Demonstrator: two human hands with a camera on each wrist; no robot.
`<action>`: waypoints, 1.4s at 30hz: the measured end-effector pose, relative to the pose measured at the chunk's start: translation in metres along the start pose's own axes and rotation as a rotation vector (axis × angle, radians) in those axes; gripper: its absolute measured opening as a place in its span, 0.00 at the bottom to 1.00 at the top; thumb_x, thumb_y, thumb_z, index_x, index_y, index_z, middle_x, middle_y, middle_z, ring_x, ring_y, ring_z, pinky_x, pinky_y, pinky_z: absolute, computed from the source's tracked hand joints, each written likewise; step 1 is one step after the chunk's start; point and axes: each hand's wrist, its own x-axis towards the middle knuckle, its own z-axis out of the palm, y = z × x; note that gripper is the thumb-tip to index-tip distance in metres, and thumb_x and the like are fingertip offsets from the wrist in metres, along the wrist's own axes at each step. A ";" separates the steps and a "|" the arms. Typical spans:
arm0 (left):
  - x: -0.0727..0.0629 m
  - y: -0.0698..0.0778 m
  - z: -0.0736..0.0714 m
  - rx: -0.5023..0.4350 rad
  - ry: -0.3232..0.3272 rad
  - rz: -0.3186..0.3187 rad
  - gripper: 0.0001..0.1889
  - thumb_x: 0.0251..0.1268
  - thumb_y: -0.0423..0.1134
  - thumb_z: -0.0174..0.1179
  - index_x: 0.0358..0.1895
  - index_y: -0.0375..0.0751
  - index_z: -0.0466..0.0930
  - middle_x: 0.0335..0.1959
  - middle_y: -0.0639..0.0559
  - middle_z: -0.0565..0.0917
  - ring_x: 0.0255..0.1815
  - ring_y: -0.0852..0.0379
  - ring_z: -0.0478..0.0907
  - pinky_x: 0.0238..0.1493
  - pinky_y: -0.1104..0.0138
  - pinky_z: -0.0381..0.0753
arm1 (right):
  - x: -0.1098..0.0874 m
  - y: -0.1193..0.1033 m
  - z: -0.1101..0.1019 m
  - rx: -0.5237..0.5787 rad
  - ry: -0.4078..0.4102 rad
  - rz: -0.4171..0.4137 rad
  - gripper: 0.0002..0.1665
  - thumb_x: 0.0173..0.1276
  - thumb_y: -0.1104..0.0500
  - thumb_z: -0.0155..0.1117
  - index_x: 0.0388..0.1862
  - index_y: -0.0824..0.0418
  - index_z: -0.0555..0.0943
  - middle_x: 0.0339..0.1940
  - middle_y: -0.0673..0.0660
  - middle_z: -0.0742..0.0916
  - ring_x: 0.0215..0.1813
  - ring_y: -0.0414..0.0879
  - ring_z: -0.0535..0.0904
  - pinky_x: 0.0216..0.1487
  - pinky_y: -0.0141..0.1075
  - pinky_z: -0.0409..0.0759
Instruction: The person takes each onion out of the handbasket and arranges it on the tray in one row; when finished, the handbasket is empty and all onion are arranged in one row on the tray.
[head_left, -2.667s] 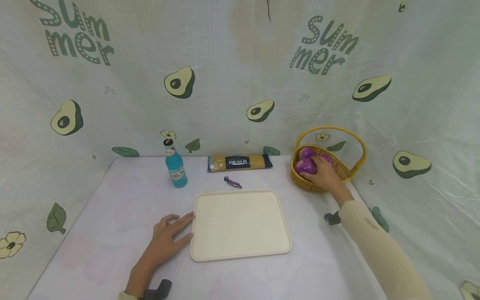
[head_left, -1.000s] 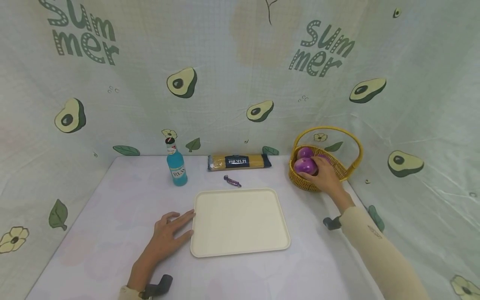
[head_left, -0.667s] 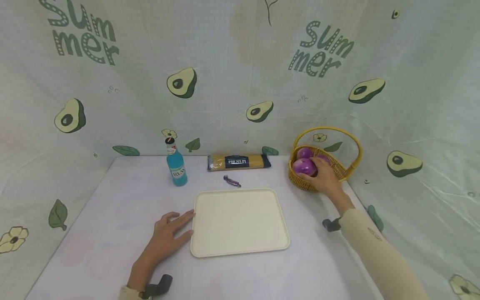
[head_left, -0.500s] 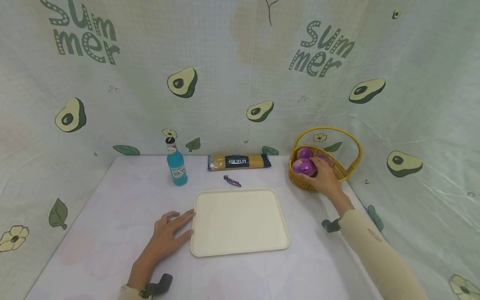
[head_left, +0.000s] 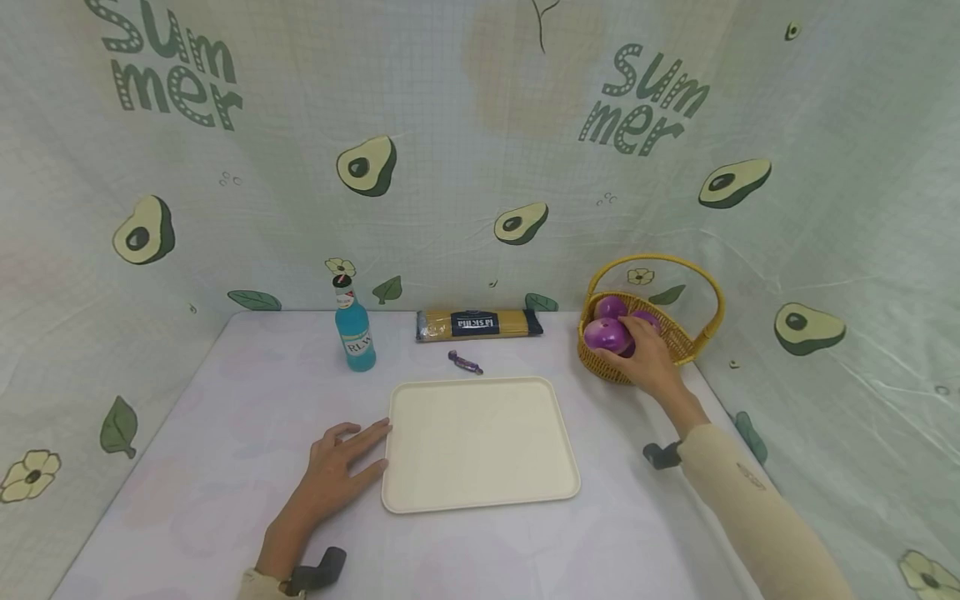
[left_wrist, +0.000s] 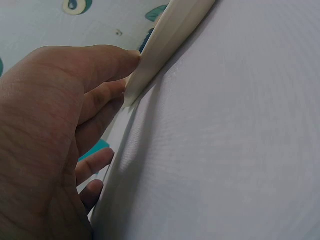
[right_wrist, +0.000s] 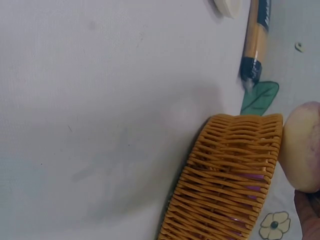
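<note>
My right hand (head_left: 649, 358) reaches into the yellow wicker basket (head_left: 600, 367) at the far right and grips a round purple onion (head_left: 604, 335), thumb on the near side, fingers over the top. In the right wrist view the pale underside of this onion (right_wrist: 301, 147) shows at the level of the basket rim. Two more purple onions lie in the basket, one behind (head_left: 611, 306) and one partly hidden by my fingers (head_left: 647, 317). My left hand (head_left: 330, 477) rests by the cream tray (head_left: 480, 442), thumb and fingertips touching its left edge.
Behind the tray lie a small purple wrapped candy (head_left: 466, 362) and a pack of spaghetti (head_left: 480, 324). A blue bottle (head_left: 354, 333) stands at the back left. Patterned cloth (head_left: 450, 108) hangs behind the table and along both sides. The tall basket handle (head_left: 660, 257) arches beside my right hand.
The gripped onion and my right hand have shifted slightly left, toward the basket's left rim. My left hand has stayed at the tray edge. The head view has tilted a little.
</note>
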 end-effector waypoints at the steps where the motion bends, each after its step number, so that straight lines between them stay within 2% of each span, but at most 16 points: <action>1: 0.000 0.000 0.000 -0.001 -0.001 0.001 0.30 0.67 0.61 0.60 0.71 0.63 0.72 0.70 0.65 0.73 0.69 0.45 0.60 0.65 0.41 0.52 | 0.000 0.000 0.000 0.000 0.003 -0.003 0.55 0.63 0.35 0.70 0.75 0.68 0.61 0.74 0.72 0.65 0.73 0.71 0.59 0.68 0.67 0.59; 14: -0.001 -0.001 0.000 -0.017 0.003 0.000 0.30 0.67 0.60 0.61 0.72 0.64 0.71 0.69 0.66 0.73 0.69 0.46 0.60 0.65 0.41 0.52 | -0.007 -0.006 0.002 0.020 0.001 0.001 0.57 0.62 0.32 0.68 0.76 0.66 0.61 0.75 0.70 0.65 0.73 0.71 0.58 0.67 0.67 0.60; 37: -0.001 0.002 -0.002 -0.019 -0.008 -0.004 0.30 0.67 0.60 0.61 0.72 0.62 0.71 0.70 0.65 0.73 0.70 0.45 0.60 0.65 0.41 0.52 | -0.015 -0.016 0.005 0.056 0.029 -0.036 0.55 0.61 0.33 0.71 0.76 0.63 0.63 0.75 0.68 0.67 0.74 0.68 0.60 0.67 0.66 0.62; 42: -0.001 0.002 -0.003 -0.023 -0.008 -0.005 0.30 0.67 0.59 0.61 0.72 0.62 0.72 0.70 0.64 0.73 0.69 0.45 0.60 0.65 0.40 0.51 | -0.017 -0.019 0.007 0.067 0.028 -0.049 0.53 0.61 0.37 0.73 0.76 0.62 0.63 0.74 0.68 0.67 0.73 0.68 0.61 0.67 0.66 0.62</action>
